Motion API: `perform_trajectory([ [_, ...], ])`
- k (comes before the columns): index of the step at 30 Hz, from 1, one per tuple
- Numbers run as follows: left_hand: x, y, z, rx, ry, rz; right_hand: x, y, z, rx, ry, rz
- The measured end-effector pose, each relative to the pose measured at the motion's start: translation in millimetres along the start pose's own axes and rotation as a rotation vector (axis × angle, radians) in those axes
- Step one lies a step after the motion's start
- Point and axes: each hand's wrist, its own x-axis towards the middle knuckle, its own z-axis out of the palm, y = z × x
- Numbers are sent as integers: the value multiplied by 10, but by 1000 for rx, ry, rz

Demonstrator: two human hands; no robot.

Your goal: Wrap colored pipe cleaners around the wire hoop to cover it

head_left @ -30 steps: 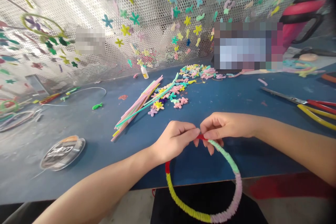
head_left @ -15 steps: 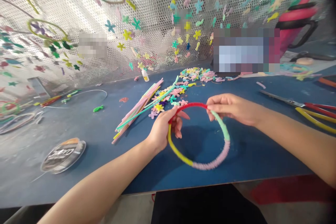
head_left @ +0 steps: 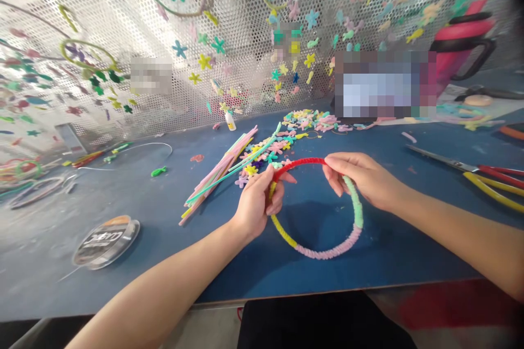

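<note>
Fuzzy, ribbed round hoop [head_left: 327,254] over near blue table [head_left: 159,262], left hand [head_left: 254,204] and right hand [head_left: 358,172] pinching its red arc. Beyond, straight fuzzy stems [head_left: 223,172], soft flower shapes [head_left: 276,147]. Versus earlier: hands wider apart, hoop farther in.

Both hands, the left [head_left: 256,204] and the right [head_left: 358,174], are bare, with slim fingers and narrow wrists. The forearms [head_left: 176,278] are bare too. Plain black cloth [head_left: 323,322] covers the lap, trousers or apron, hard to tell.
</note>
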Motion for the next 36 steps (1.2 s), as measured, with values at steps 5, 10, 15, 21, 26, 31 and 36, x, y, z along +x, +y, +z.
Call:
perform_trajectory([
  [5,13,-17,5,-59,9,5,-47,41,66,-13,111,-52],
  [10,7,-28,22,-82,-10,-24,-74,100,118,-29,218,-104],
  [15,1,-29,26,-91,-14,-19,-57,119,124,40,192,-91],
  [21,4,-40,20,-51,32,19,-38,106,111,26,183,-53],
  [26,1,-43,28,-42,57,-10,3,137,64,95,368,-96],
  [31,1,-37,70,17,56,-45,47,114,-18,192,462,-105],
  [36,49,-21,48,92,51,1,86,49,-171,272,333,8],
])
